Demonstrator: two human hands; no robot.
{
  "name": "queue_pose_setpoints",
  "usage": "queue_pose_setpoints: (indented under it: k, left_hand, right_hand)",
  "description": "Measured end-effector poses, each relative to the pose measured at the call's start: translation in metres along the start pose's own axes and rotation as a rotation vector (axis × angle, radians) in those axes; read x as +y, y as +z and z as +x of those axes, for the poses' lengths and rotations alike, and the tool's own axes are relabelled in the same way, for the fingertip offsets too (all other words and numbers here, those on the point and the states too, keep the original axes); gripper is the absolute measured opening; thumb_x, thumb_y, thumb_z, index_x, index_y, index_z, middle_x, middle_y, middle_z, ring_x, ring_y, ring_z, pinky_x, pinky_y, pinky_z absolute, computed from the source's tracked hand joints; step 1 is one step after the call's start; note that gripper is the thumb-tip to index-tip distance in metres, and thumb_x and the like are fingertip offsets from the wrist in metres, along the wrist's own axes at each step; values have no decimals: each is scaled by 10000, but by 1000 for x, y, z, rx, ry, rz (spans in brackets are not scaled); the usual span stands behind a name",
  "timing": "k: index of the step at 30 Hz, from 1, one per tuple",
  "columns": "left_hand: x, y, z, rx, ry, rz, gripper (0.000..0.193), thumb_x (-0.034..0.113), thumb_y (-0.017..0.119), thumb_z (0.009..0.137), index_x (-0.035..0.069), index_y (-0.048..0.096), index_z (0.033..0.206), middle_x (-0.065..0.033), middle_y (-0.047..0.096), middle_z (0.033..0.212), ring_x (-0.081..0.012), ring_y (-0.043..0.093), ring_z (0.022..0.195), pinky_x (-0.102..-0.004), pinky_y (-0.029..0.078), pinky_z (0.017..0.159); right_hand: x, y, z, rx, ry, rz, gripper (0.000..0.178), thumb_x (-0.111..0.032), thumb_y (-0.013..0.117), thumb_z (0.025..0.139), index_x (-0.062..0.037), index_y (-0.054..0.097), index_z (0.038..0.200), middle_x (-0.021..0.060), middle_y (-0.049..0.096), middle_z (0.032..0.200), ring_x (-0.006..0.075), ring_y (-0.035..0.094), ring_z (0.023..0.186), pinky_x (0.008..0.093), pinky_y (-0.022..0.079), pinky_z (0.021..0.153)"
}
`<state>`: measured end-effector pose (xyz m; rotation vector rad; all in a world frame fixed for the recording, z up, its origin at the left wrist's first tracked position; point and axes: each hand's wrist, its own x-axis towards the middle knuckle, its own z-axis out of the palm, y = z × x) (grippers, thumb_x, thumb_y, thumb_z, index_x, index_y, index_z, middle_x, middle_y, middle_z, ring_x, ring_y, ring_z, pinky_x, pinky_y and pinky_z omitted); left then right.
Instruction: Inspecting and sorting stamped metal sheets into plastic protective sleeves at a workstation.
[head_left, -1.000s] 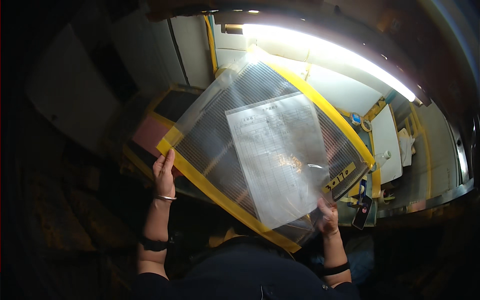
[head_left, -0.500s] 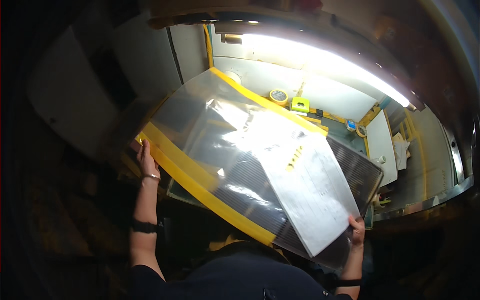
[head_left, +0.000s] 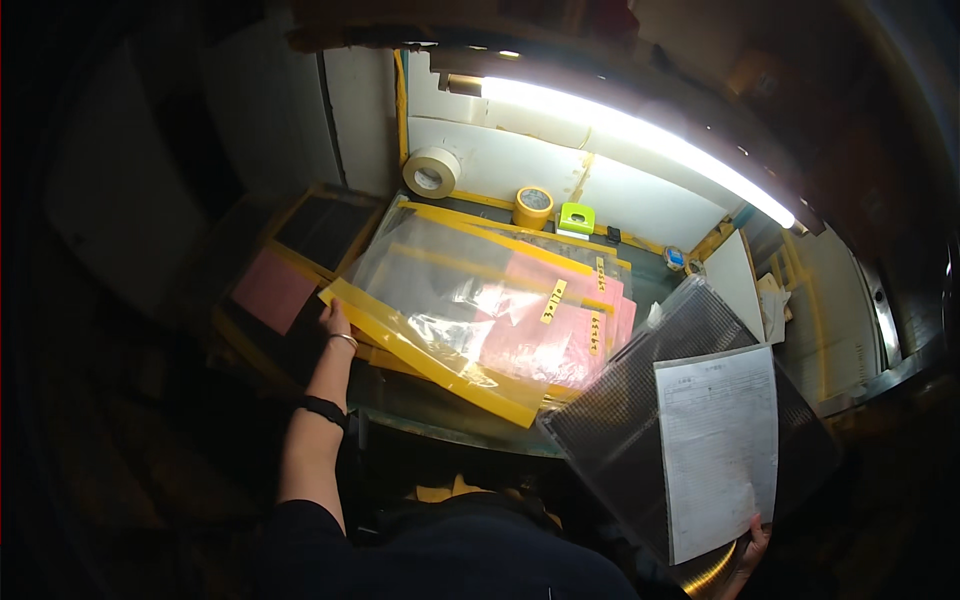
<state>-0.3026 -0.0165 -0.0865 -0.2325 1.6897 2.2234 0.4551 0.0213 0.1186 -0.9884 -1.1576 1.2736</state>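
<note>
My left hand (head_left: 337,322) pinches the near left corner of a clear plastic sheet (head_left: 395,268) edged with yellow tape strips. This sheet lies over a stack with pink papers (head_left: 560,345) and small yellow labels. To the right, my right hand (head_left: 754,548) grips the lower edge of a printed paper form (head_left: 715,450). Behind the form, a dark finely ribbed panel (head_left: 612,440) is held up with it, tilted, its upper left edge beside the stack. The fingers behind the form are hidden.
Along the back of the glass-topped bench (head_left: 460,428) stand a wide white tape roll (head_left: 432,173), a yellow tape roll (head_left: 533,207) and a lime-green holder (head_left: 577,218). A lit tube lamp (head_left: 640,135) hangs above. More dark panels with a pink sheet (head_left: 277,290) lie left.
The dark panel and paper form have come away from the clear sheet, moving right and toward me in my right hand. The clear sheet has lowered onto the pink-paper stack.
</note>
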Motion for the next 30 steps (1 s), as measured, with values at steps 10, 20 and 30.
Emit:
queue_pose_setpoints:
  k: [10, 20, 30]
  left_hand:
    - [-15, -37, -10, 166, 112, 385, 371, 73, 582, 749, 21, 444, 1089, -15, 497, 715, -76, 412, 502, -217, 346, 440]
    - [79, -10, -115, -572, 440, 408, 136, 57, 546, 781, 11, 553, 909, -14, 565, 695, -64, 530, 606, -185, 423, 532]
    - [-17, 32, -125, -981, 304, 1679, 774, 452, 595, 686, -5, 302, 1238, -224, 336, 1250, -369, 340, 1155, -385, 302, 960]
  right_hand:
    - [86, 54, 78, -190, -15, -128, 347, -71, 514, 787, 67, 461, 1101, 121, 522, 1077, 220, 495, 988, 317, 352, 882]
    - [222, 238, 147, -491, 498, 122, 277, -39, 563, 774, 56, 495, 1024, 88, 580, 928, 168, 572, 777, 272, 455, 710]
    - [248, 235, 148, -493, 699, 23, 327, -95, 585, 790, -34, 500, 1100, 71, 581, 961, 168, 561, 833, 302, 463, 735]
